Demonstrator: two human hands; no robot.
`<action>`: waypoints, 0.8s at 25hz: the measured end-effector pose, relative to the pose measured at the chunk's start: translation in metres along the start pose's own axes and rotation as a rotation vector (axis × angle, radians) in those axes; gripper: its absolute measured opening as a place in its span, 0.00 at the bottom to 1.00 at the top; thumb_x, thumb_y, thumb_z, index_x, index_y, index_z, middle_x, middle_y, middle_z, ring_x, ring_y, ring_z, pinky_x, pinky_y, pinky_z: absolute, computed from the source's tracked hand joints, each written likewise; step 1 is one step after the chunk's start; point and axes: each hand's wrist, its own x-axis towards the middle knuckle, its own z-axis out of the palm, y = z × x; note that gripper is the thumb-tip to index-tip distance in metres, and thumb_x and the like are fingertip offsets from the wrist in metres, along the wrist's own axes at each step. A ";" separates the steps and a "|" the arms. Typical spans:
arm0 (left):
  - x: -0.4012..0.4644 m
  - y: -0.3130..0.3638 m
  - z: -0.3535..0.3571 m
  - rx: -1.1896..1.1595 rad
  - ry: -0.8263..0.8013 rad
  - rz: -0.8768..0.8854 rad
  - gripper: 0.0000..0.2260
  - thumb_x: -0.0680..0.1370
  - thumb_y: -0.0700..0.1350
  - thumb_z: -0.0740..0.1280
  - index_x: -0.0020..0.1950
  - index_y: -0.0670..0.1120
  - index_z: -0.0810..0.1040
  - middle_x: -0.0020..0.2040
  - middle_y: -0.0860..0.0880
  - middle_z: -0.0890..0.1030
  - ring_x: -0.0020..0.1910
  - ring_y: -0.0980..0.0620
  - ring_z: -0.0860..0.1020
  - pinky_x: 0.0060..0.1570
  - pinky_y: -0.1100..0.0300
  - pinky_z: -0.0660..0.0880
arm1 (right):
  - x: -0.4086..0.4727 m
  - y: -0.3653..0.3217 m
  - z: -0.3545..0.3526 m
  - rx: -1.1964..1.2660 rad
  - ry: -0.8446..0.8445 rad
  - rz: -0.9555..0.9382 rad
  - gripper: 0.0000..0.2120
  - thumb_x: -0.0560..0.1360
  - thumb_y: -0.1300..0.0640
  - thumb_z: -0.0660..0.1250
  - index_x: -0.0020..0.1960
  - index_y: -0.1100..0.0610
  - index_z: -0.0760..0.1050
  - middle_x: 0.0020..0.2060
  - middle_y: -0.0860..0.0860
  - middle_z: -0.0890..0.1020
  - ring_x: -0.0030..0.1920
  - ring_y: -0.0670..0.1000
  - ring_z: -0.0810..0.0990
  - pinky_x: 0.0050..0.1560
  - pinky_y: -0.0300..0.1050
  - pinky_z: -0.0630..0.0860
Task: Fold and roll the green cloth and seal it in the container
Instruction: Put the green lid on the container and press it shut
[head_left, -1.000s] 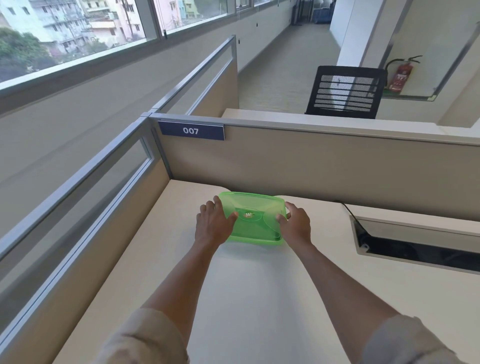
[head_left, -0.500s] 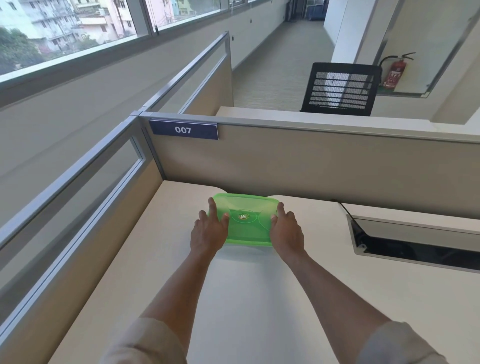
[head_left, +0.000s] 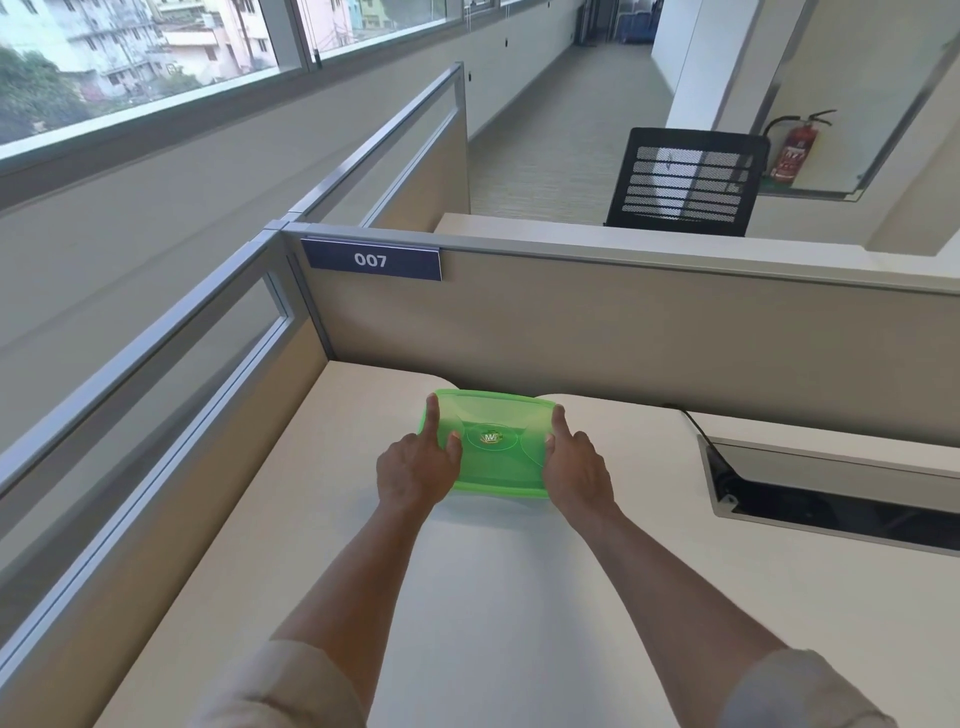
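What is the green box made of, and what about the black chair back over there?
The green box looks like thin plastic, glossy and see-through: light passes through its lid and it shines. The black chair back seems to be mesh stretched on a dark frame, probably plastic: you can see tiny holes and light through its slats.

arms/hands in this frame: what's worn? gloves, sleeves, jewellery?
Both hands are bare: left hand and right hand show no gloves, rings or watch. Forearms are uncovered. Light beige sleeves are pushed up near the elbows, soft fabric with folds, no visible markings.
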 end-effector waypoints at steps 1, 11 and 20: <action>0.001 0.000 -0.001 0.029 0.015 0.010 0.30 0.81 0.60 0.51 0.81 0.55 0.47 0.46 0.42 0.83 0.45 0.39 0.82 0.40 0.53 0.71 | 0.001 0.001 0.000 0.006 -0.007 0.000 0.24 0.83 0.52 0.49 0.78 0.49 0.51 0.49 0.59 0.76 0.49 0.64 0.78 0.46 0.54 0.71; 0.008 -0.001 -0.007 0.105 -0.002 0.042 0.32 0.80 0.61 0.51 0.81 0.52 0.48 0.45 0.43 0.83 0.44 0.41 0.82 0.41 0.53 0.71 | 0.005 0.003 0.000 -0.001 -0.038 0.013 0.25 0.82 0.53 0.49 0.78 0.48 0.49 0.46 0.59 0.82 0.48 0.64 0.80 0.43 0.52 0.70; 0.012 -0.003 -0.007 0.147 -0.013 0.068 0.31 0.80 0.61 0.51 0.81 0.51 0.50 0.46 0.42 0.84 0.45 0.41 0.82 0.41 0.53 0.70 | 0.007 0.002 -0.002 -0.033 -0.043 -0.004 0.25 0.82 0.54 0.49 0.78 0.49 0.49 0.44 0.59 0.82 0.46 0.63 0.80 0.41 0.51 0.69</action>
